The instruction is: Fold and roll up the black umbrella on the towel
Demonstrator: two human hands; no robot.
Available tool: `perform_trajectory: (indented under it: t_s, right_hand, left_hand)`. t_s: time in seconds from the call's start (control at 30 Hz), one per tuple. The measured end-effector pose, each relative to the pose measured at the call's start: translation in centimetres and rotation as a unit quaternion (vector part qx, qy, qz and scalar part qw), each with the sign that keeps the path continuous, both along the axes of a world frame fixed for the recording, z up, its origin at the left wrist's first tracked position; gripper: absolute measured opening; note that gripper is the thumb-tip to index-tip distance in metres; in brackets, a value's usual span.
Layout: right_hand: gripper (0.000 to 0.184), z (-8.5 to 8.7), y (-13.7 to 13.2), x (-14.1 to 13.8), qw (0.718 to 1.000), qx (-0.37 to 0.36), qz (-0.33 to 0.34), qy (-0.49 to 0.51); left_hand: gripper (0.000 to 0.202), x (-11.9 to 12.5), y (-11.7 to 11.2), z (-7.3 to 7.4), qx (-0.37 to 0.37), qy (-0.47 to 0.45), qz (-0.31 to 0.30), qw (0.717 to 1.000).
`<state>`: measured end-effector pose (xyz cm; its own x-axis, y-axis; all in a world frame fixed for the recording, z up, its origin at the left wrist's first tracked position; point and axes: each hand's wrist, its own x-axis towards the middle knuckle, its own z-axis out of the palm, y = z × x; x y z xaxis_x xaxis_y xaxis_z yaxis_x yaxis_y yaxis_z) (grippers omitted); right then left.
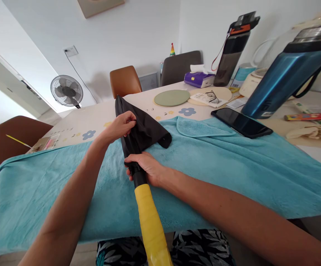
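Observation:
A black umbrella [149,125] lies folded but loose over the table, its tip pointing away from me. Its yellow wrapped handle [151,221] comes back toward my lap. My right hand [148,166] is closed around the lower end of the umbrella, just above the handle. Farther up, my left hand [121,125] pinches a bit of the black canopy cloth between thumb and fingers. One canopy flap spreads out to the right of the shaft. Beneath the umbrella is a turquoise towel [210,177].
On the right are a phone [242,122], a blue bottle [285,77], a dark bottle [232,51] and a purple tissue pack [198,79]. A green placemat [172,97] lies farther back. Chairs [125,81] and a fan [66,91] stand beyond the table.

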<state>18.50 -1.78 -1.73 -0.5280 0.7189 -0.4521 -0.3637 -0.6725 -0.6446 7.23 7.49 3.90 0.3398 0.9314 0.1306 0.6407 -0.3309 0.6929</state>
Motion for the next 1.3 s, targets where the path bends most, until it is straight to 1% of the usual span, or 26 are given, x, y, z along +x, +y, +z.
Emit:
perform_trajectory:
  t_s: [0.2,0.27,0.33,0.4,0.53,0.6,0.7,0.8,0.87,1.0,1.07,1.3]
  right_hand:
    - [0.014,-0.1,0.0,0.0,1.0,0.009,0.004,0.004]
    - [0.014,-0.2,0.0,0.0,1.0,0.01,0.005,0.004]
    - [0.014,-0.1,0.0,0.0,1.0,0.008,0.005,0.004]
    - [0.014,-0.1,0.0,0.0,1.0,0.006,0.005,0.002]
    - [0.015,0.0,0.0,0.0,1.0,0.007,0.005,0.004]
    - [0.014,0.0,0.0,0.0,1.0,0.006,0.005,0.004]
    - [0.014,0.1,0.0,0.0,1.0,0.004,0.004,0.003]
    - [0.014,0.1,0.0,0.0,1.0,0.003,0.0,0.004]
    - [0.014,0.1,-0.1,0.0,1.0,0.004,0.0,0.004]
    - [0.014,0.1,0.0,0.0,1.0,0.005,0.001,0.005]
    - [0.014,0.1,0.0,0.0,1.0,0.002,-0.003,0.006]
    - [0.014,0.0,0.0,0.0,1.0,0.0,0.001,0.008]
  left_hand:
    - [0.031,-0.4,0.2,-0.2,0.007,0.051,-0.032,0.998]
    - [0.035,-0.4,0.2,-0.2,0.015,0.074,-0.035,0.996]
    - [0.03,-0.4,0.2,-0.2,0.034,0.102,-0.033,0.994]
    - [0.024,-0.3,0.2,-0.2,0.068,0.116,-0.031,0.99]
    - [0.022,-0.2,0.3,-0.2,0.15,0.104,-0.022,0.983]
    - [0.023,-0.1,0.2,-0.1,0.18,0.093,-0.018,0.979]
    - [0.023,0.1,0.0,0.1,0.202,0.077,-0.021,0.976]
    - [0.023,0.4,-0.2,0.3,0.215,0.063,-0.037,0.974]
    - [0.024,0.5,-0.4,0.4,0.205,0.052,-0.04,0.977]
    - [0.027,0.6,-0.7,0.6,0.137,0.045,-0.017,0.989]
    - [0.027,0.5,-0.7,0.6,0.114,0.042,-0.016,0.992]
    - [0.025,0.4,-0.6,0.6,0.083,0.035,-0.011,0.996]
